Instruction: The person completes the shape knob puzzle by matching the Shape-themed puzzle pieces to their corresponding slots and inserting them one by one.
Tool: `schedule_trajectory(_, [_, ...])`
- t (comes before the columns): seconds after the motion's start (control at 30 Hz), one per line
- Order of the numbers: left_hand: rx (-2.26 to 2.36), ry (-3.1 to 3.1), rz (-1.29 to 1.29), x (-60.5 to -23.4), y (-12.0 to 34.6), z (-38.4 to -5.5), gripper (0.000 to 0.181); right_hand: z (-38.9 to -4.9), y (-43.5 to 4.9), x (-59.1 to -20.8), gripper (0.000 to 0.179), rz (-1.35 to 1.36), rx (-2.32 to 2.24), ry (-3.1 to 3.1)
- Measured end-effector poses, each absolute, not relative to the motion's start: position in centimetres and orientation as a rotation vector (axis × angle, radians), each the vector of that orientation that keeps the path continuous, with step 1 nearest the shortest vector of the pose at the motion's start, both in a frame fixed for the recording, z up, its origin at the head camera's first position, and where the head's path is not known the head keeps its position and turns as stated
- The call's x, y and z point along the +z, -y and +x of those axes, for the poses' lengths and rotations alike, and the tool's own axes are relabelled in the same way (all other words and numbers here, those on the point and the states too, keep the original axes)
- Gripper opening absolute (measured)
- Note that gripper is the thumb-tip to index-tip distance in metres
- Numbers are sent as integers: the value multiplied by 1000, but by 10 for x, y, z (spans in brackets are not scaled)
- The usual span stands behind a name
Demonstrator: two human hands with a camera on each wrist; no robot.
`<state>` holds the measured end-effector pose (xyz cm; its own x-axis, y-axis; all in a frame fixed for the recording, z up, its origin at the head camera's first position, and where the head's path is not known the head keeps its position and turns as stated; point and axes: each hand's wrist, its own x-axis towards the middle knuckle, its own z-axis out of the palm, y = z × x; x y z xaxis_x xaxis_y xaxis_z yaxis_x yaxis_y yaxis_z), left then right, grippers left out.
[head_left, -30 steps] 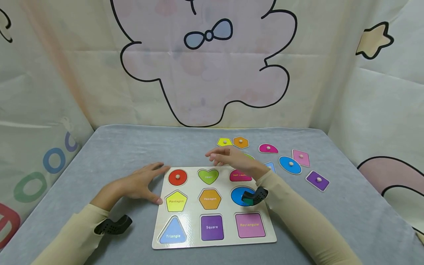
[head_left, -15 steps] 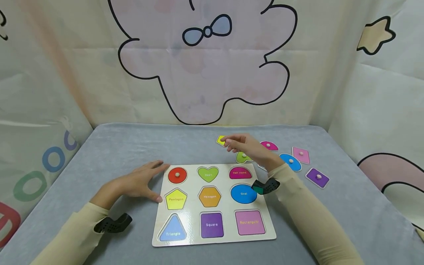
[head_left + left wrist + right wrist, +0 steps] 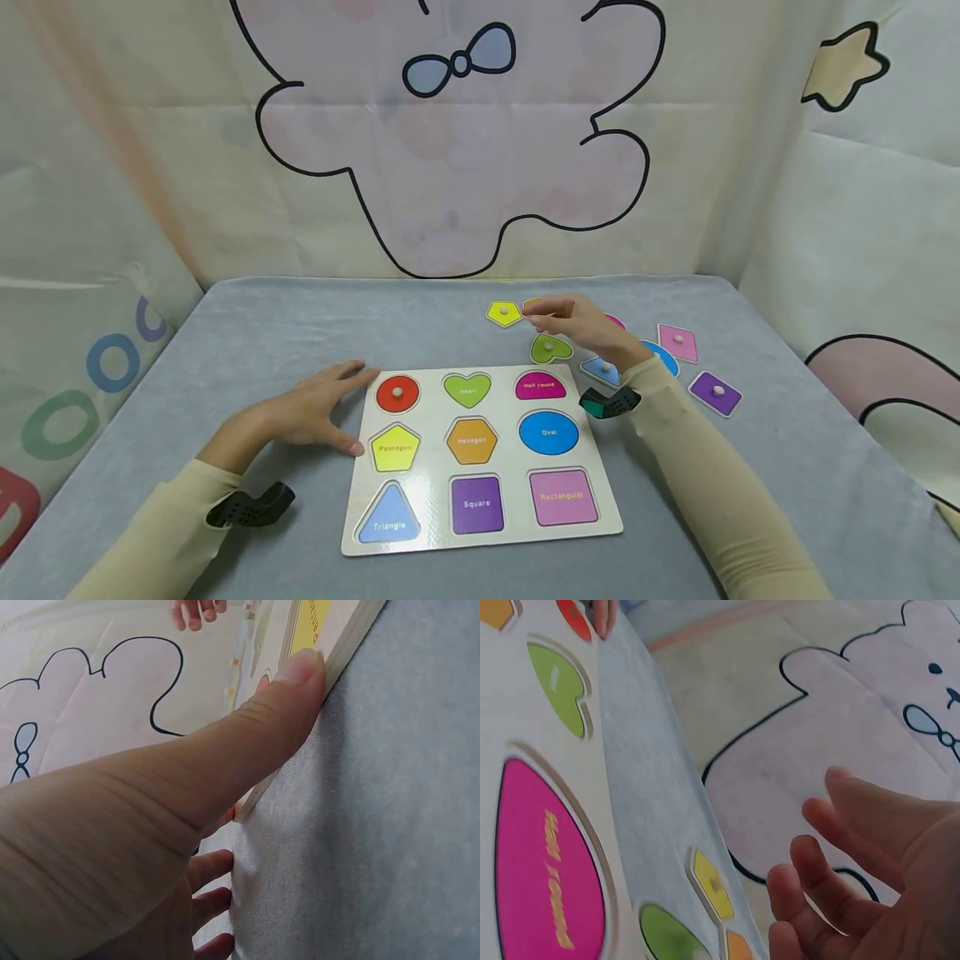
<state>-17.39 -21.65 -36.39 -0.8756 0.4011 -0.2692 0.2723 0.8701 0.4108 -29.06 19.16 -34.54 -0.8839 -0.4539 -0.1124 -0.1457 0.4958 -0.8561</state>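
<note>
The white shape puzzle board (image 3: 433, 417) lies on the cloth, its labelled recesses facing up and a red round piece (image 3: 397, 393) seated top left. My left hand (image 3: 303, 415) rests against its left side, thumb (image 3: 300, 671) touching the edge in the left wrist view. Beyond the board, my right hand (image 3: 581, 323) is over the loose knobbed pieces, fingers loosely bent with nothing between them. Its fingertips overlap an orange hexagon piece (image 3: 738, 945), mostly hidden in the head view. Beside them lie a yellow pentagon piece (image 3: 504, 317) and a green heart piece (image 3: 546, 350).
Right of the board's far corner lie a blue triangle piece (image 3: 600, 372), a partly covered blue oval piece (image 3: 666, 358), a pink piece (image 3: 677, 342) and a purple piece (image 3: 712, 398). The right forearm covers part of a magenta half-round piece (image 3: 615, 320). A printed curtain (image 3: 420, 192) stands behind the table.
My right hand has moved away from the board, rightward and farther back, uncovering the green heart, blue triangle and yellow pentagon pieces. My left hand stays at the board's edge.
</note>
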Motion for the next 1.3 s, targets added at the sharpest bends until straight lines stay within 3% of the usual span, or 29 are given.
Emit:
schedule_trajectory(0.33, [545,-2692,503,-366,216,-178,113,-301,-215,-344,37,-482,-1182,-2548])
schedule_trajectory(0.73, [528,-2695,498,-367,218,-174,114,-299,-211,-359,25,-543,-941,-2540])
schedule_trajectory(1.3, [527,-2702,501,-367,219,-175,114,-296,-206,-362,24,-521,-884,-2595])
